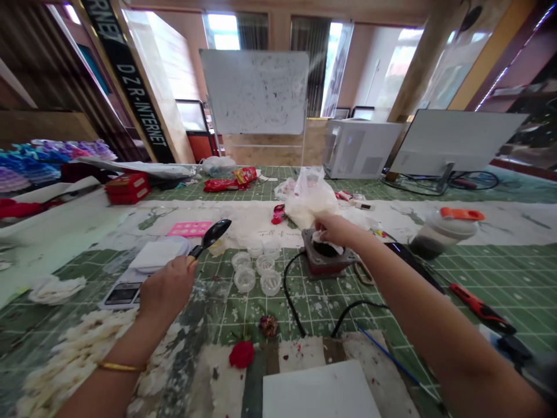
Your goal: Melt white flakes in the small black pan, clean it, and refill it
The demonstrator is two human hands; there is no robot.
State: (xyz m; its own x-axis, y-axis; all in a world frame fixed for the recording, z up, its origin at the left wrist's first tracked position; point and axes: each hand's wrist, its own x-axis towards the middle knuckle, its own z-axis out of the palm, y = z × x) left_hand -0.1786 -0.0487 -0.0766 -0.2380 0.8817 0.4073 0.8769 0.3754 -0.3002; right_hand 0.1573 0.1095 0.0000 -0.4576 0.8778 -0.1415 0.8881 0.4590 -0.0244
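Note:
My left hand (167,287) is closed around the handle of a black spoon (216,232), its bowl raised toward the middle of the table. Beneath that hand sits a kitchen scale (119,293) with a stack of white sheets (159,254) on it. My right hand (336,230) pinches a crumpled white tissue (331,244) against the dark top of a small electric hot plate (326,268). Right behind this hand is a clear plastic bag (311,194) with pale contents. Several clear little cups (244,280) stand between my hands.
A red rose (241,354) and a dried flower (268,326) lie in front, near a white board (319,392). The hot plate's black cable (287,290) loops over the green mat. Rightward are an orange-lidded shaker (448,232) and a red-black tool (481,307); a pink mold (190,229) lies left.

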